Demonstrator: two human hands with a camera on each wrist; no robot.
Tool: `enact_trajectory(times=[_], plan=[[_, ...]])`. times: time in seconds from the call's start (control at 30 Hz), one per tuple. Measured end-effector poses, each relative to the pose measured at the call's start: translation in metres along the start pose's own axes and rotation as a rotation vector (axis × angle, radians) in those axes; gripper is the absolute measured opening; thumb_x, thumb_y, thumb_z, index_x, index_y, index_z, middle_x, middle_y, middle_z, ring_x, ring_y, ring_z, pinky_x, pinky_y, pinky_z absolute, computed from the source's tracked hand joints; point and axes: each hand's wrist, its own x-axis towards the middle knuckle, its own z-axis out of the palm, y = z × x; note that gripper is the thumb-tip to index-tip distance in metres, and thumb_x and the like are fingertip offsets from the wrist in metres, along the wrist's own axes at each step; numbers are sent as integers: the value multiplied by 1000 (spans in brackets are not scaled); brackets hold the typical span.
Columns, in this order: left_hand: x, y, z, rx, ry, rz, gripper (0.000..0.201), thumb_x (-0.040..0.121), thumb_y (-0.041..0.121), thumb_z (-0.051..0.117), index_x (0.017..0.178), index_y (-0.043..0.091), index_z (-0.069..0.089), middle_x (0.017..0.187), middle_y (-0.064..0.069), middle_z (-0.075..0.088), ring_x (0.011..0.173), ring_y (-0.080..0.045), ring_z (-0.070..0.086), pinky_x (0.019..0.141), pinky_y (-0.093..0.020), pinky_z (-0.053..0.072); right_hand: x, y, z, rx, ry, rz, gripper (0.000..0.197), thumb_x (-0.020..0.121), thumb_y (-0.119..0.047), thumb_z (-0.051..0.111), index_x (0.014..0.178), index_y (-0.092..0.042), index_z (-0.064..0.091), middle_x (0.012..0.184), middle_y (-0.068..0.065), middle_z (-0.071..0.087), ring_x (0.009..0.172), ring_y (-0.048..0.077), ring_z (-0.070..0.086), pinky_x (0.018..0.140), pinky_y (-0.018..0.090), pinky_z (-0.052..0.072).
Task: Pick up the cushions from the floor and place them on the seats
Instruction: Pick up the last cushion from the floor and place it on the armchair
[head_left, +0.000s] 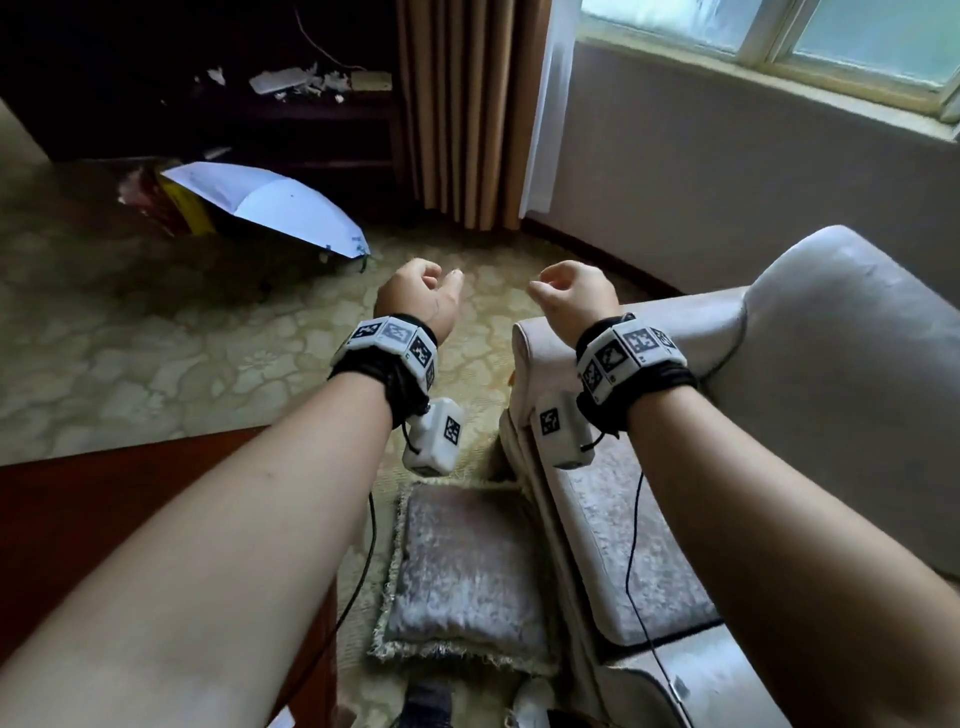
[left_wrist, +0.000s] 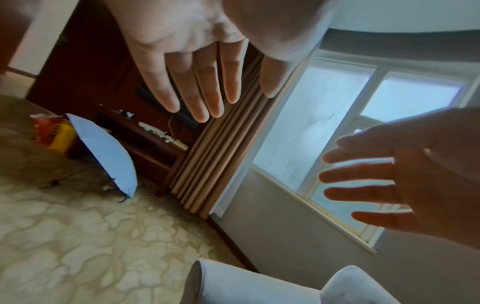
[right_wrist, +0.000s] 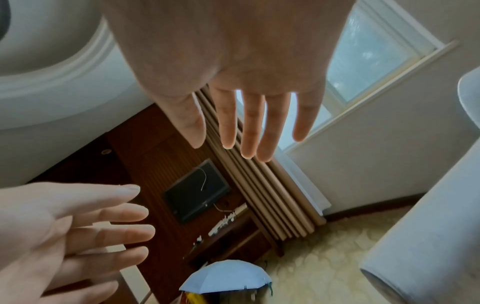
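Note:
A grey velvet cushion (head_left: 462, 571) with a fringed edge lies flat on the carpet, tight against the front left side of a pale armchair (head_left: 831, 364). The armchair's seat (head_left: 623, 545) is covered in the same grey fabric. Both my hands are raised in the air above the carpet and the chair's arm, well beyond the cushion. My left hand (head_left: 423, 288) holds nothing, and in the left wrist view its fingers (left_wrist: 202, 86) are straight. My right hand (head_left: 569, 291) is likewise empty, with its fingers (right_wrist: 249, 123) stretched out and slightly spread.
A dark wooden table (head_left: 104, 519) fills the lower left, close beside the cushion. An open pale blue umbrella (head_left: 280, 208) lies on the patterned carpet (head_left: 156, 338) ahead, before a dark cabinet (head_left: 208, 78). Tan curtains (head_left: 467, 104) and a window wall (head_left: 727, 156) stand behind the chair.

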Motion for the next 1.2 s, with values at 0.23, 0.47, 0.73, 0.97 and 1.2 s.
enact_trajectory(times=[0.23,0.47,0.73,0.97,1.2], plan=[[9,-81,37,124,-34,-201,30,92,40,60,110,16,65,98,3,64,94,-19,62,77,-22,43,24,57,87,14,-219,83,35,86,-30,60,113,-10,65,110,8,70,100,24,65,88,31,51],[20,-177,84,181,-159,-356,36,92,39,59,118,15,64,114,-1,67,101,-20,62,76,-22,38,19,130,155,-51,-258,278,33,87,-29,58,114,-14,66,111,4,69,105,20,61,79,20,38],[-7,-335,158,260,-364,-542,31,92,38,61,111,14,65,101,-3,68,103,-26,62,81,-25,43,-19,261,262,-90,-310,548,34,85,-28,60,116,-15,64,113,5,67,109,23,60,91,28,44],[-47,-468,235,322,-397,-721,41,89,46,62,117,16,64,109,-3,69,104,-25,62,86,-28,45,-55,382,351,-116,-340,690,46,88,-31,60,130,-15,53,125,7,60,116,23,56,94,28,40],[-79,-589,319,347,-400,-714,58,90,45,62,137,13,50,137,-6,54,122,-24,53,93,-28,39,-84,518,424,-156,-340,802,58,89,-37,59,140,-16,42,139,8,50,122,24,52,90,26,37]])
